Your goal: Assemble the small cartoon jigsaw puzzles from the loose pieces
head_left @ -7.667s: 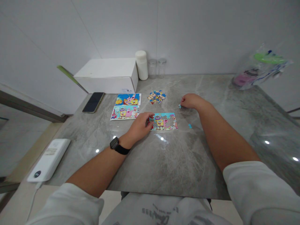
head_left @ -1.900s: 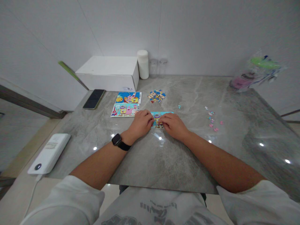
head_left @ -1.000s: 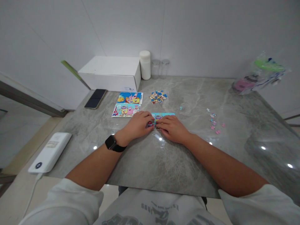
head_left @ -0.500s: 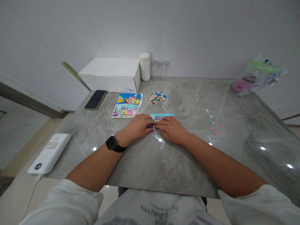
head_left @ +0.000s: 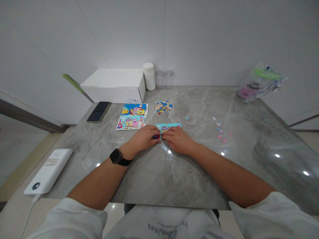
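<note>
A small assembled cartoon jigsaw puzzle [head_left: 168, 126] lies flat on the grey marble table [head_left: 174, 172]. My left hand [head_left: 143, 139], with a black watch on the wrist, rests on its left part, fingers curled onto the pieces. My right hand [head_left: 178, 139] covers its lower right part, and the fingertips of both hands meet over the puzzle's front edge. Most of the puzzle is hidden under my hands. Whether either hand pinches a single piece cannot be made out.
Two finished puzzle cards [head_left: 131, 116] lie left of it, a heap of loose pieces [head_left: 163, 107] behind, scattered pink and blue pieces [head_left: 220, 129] to the right. A phone [head_left: 98, 111], white box [head_left: 114, 85], white canister [head_left: 149, 76], power bank [head_left: 47, 171] and plastic bag [head_left: 260, 83] stand around.
Since the oldest frame my right hand left the loose piece at the right and joined the left hand on the puzzle. Over the last second both hands stay pressed there; only the view shifted.
</note>
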Action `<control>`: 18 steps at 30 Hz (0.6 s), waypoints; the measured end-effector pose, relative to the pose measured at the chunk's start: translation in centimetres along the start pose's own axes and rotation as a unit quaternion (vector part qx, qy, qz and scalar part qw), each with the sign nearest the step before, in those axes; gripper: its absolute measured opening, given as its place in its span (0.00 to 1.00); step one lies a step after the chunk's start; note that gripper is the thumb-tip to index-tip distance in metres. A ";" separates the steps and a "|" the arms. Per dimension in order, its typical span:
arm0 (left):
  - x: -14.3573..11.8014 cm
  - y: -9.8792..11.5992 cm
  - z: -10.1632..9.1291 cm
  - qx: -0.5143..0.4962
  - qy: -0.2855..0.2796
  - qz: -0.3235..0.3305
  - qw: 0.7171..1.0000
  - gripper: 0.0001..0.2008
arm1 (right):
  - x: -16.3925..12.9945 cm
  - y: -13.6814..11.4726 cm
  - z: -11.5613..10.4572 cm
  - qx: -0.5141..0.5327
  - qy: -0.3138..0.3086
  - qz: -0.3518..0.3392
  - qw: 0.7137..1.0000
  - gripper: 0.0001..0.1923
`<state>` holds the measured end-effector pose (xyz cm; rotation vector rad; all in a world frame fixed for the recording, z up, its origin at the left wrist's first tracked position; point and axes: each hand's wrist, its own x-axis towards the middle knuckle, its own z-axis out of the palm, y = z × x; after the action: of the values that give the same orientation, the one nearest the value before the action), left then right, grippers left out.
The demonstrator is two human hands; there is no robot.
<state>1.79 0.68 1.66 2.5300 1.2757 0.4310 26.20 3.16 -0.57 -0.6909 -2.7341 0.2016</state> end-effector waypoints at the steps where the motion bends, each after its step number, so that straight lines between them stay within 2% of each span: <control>1: 0.0 0.0 -0.1 -0.003 0.007 -0.010 1.000 0.12 | 0.0 0.1 -0.1 0.008 0.002 -0.002 1.000 0.16; 4: -0.1 -0.7 -0.4 -0.017 0.057 -0.054 0.997 0.13 | 0.1 0.6 -0.7 0.038 0.038 0.014 0.998 0.17; 9: -0.1 -2.9 -0.5 -0.042 0.160 -0.164 0.972 0.10 | 0.4 2.4 -3.4 0.086 0.194 0.118 0.970 0.19; 15: 0.2 -3.6 -0.3 -0.070 0.185 -0.213 0.957 0.11 | -0.4 5.0 -7.7 0.086 0.325 0.219 0.916 0.14; 18: 0.2 -3.3 -0.2 -0.069 0.184 -0.222 0.955 0.15 | -1.3 6.9 -10.1 0.070 0.402 0.256 0.877 0.12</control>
<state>-0.58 2.75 0.67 2.0185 1.8171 0.8728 33.69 9.12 7.11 -1.1352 -1.6972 0.1712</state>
